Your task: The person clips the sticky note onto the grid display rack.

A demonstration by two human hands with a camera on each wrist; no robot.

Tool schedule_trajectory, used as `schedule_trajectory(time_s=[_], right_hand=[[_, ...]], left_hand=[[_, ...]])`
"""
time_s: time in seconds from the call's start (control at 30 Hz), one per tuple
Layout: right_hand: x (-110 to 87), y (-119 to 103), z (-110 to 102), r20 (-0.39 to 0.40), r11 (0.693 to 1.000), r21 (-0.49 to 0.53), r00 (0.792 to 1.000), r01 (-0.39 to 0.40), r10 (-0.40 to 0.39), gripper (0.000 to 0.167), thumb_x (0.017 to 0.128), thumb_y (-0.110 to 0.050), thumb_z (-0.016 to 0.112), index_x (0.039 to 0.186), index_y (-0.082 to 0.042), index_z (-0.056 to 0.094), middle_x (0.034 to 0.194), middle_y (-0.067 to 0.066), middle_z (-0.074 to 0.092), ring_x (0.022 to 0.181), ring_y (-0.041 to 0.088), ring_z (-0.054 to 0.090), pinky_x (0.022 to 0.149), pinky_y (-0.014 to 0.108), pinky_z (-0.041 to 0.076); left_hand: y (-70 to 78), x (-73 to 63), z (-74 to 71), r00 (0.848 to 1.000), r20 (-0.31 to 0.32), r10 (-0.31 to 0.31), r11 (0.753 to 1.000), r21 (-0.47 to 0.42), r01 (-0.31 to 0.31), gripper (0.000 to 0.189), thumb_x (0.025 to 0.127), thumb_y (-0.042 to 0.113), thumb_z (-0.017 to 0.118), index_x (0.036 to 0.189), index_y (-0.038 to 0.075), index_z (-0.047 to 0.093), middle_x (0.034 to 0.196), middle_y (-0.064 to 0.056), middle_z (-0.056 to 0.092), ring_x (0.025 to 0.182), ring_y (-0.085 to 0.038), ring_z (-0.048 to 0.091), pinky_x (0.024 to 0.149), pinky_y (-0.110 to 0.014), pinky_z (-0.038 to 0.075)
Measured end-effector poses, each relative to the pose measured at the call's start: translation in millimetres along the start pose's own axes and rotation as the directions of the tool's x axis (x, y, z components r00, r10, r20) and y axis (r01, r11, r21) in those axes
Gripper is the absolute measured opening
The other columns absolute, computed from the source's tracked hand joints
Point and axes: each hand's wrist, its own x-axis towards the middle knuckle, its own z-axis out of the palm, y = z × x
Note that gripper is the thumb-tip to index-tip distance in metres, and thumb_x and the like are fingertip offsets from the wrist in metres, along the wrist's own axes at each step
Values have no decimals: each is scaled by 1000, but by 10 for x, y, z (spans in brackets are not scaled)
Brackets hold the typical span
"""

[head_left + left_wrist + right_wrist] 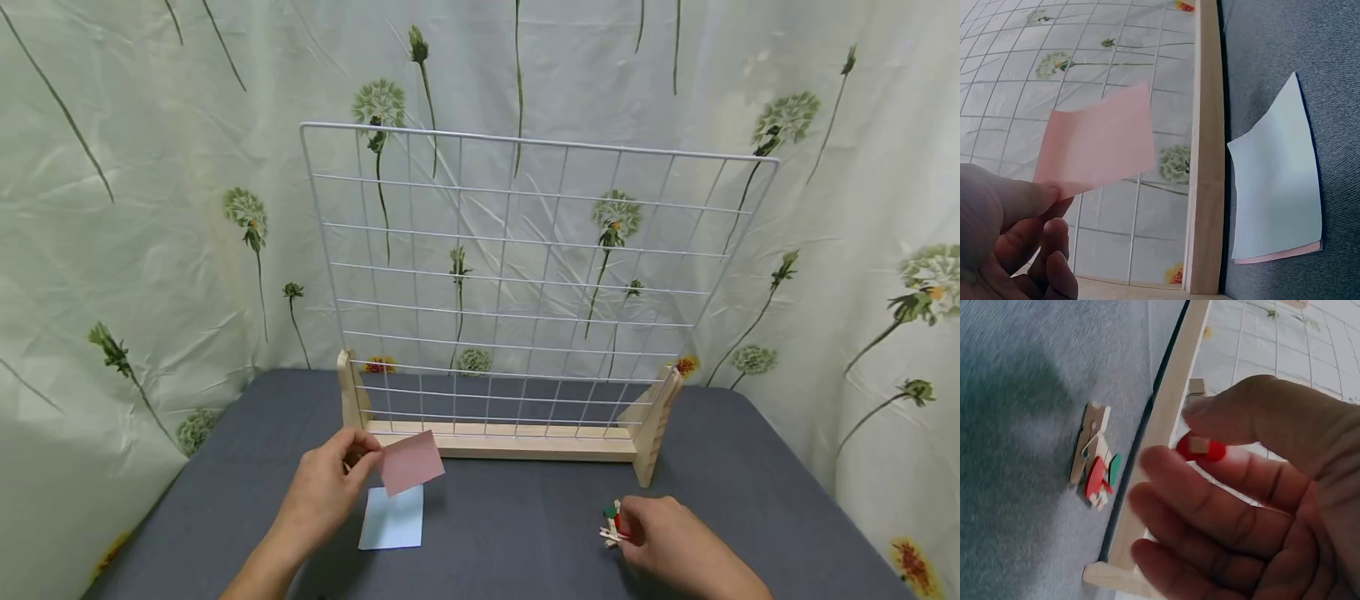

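Observation:
My left hand (318, 492) pinches a pink paper square (412, 463) by its edge, thumb on the near side. The pink square is held up before the foot of the wire grid (517, 283). Below it on the table lies a light blue paper square (393, 518), with a pink edge showing under it in the left wrist view. My right hand (671, 537) is low over the table at the right. Between its thumb and fingers it pinches a small wooden clothespin (1199, 445) with a red ornament, mostly hidden. Beside it lie several clothespins (1090, 450) with red and green ornaments.
The white grid stands upright in a wooden base (525, 447) with a side support (655, 429) at each end. A dark grey cloth (510, 533) covers the table. Behind hangs a pale curtain (150, 275) printed with dandelions.

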Motion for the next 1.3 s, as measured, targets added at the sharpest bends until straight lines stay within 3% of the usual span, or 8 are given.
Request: schedule_trajectory(time_s=[0.2,0.53,0.77,0.97,1.1,1.3], right_hand=[[10,-86,16,-85,993,-38,990,110,-113,17,89,-19,77,85,-25,62,75,-19,57,64,-6,47,57,23,42],[35,-177,36,-239,970,-127,943,208,-233,11,91,-17,76,94,-25,70,83,-21,55,70,-6,49,59,22,45],[25,-140,53,-300,952,-180,908,246,-291,15,88,-15,78,95,-26,71,86,-17,55,74,-4,54,61,23,47],[19,-116,73,-289,966,-158,925,207,-245,12,90,-19,77,96,-27,73,89,-12,54,73,-4,50,62,23,45],[34,-109,86,-263,966,-158,934,204,-241,12,89,-19,78,97,-25,72,89,-11,55,74,-3,53,63,23,48],[56,-106,93,-254,960,-164,931,225,-261,13,88,-15,78,99,-20,73,89,-11,56,74,-5,51,61,22,47]], left_hand=[[26,7,-33,1000,-4,-25,998,-59,25,9,96,7,70,101,14,70,81,3,69,71,-2,57,63,-23,48],[41,63,-62,996,-6,-91,988,-122,90,10,96,4,67,101,12,69,94,-3,73,83,-9,63,69,-24,51],[95,137,-38,987,27,-156,965,-209,158,22,99,10,66,121,8,64,109,-8,75,96,-17,66,77,-21,52],[138,206,36,981,54,-185,944,-269,193,14,99,11,67,113,9,68,107,-8,75,94,-16,66,77,-20,53],[155,271,85,979,39,-199,937,-287,202,10,99,13,67,109,10,68,102,-8,72,90,-15,63,74,-21,52],[191,393,146,978,18,-208,921,-334,202,13,100,16,66,112,9,67,103,-9,70,88,-13,59,73,-23,47]])
